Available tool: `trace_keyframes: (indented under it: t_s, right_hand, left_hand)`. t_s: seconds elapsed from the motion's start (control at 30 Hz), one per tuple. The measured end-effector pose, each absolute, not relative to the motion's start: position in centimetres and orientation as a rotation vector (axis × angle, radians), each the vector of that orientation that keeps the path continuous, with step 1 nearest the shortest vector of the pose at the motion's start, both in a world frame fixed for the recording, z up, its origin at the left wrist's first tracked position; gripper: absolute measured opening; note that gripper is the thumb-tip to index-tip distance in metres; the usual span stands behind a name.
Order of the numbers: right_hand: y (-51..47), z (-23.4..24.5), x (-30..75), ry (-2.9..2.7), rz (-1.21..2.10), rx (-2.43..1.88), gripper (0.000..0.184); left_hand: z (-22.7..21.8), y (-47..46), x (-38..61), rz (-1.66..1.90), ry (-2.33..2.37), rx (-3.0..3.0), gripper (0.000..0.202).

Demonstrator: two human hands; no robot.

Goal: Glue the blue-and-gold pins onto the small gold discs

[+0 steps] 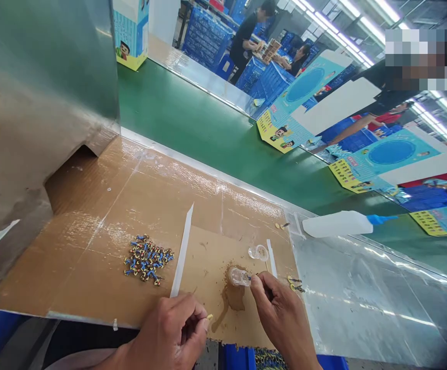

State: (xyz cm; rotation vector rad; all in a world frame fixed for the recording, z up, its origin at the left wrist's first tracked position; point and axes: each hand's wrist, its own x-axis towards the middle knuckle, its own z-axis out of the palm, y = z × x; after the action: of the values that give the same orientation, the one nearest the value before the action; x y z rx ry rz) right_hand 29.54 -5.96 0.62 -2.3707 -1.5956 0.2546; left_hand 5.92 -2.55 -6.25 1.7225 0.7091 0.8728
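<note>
A heap of painted figurines (147, 259) lies on the cardboard (92, 257), left of our left hand (169, 331), which pinches a tiny yellow piece (209, 317). Our right hand (281, 318) pinches something small and blue (249, 278) at the mouth of a clear capsule (239, 277), near a second capsule (258, 252); a white squeeze bottle (337, 224) lies farther right.

No readable text; print on yellow carton panel (272, 132) too small

Left hand (165, 334), right hand (283, 321), both bare, pale cloth (75, 362) at the lower edge, perhaps a sleeve
</note>
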Motion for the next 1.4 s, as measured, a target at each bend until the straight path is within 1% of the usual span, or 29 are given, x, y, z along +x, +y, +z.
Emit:
trace_keyframes:
  t_s: [0.1,0.77,0.97,1.4]
  right_hand:
    - [-5.98,0.53,29.55,-1.604,0.230,-2.369,0.042]
    - [-5.94,0.55,29.57,-1.638,0.217,-2.354,0.041]
    - [-5.83,0.50,29.81,-1.631,0.211,-2.383,0.041]
    - [-5.80,0.59,29.54,-1.655,0.201,-2.393,0.041]
  left_hand:
    - [-6.17,-2.59,5.96,0.925,0.701,1.714,0.016]
    - [-5.49,-2.65,5.35,0.833,0.708,1.716,0.014]
    - [-5.41,-2.50,5.43,0.855,0.708,1.713,0.016]
    - [-5.49,-2.65,5.51,0.874,0.693,1.691,0.014]
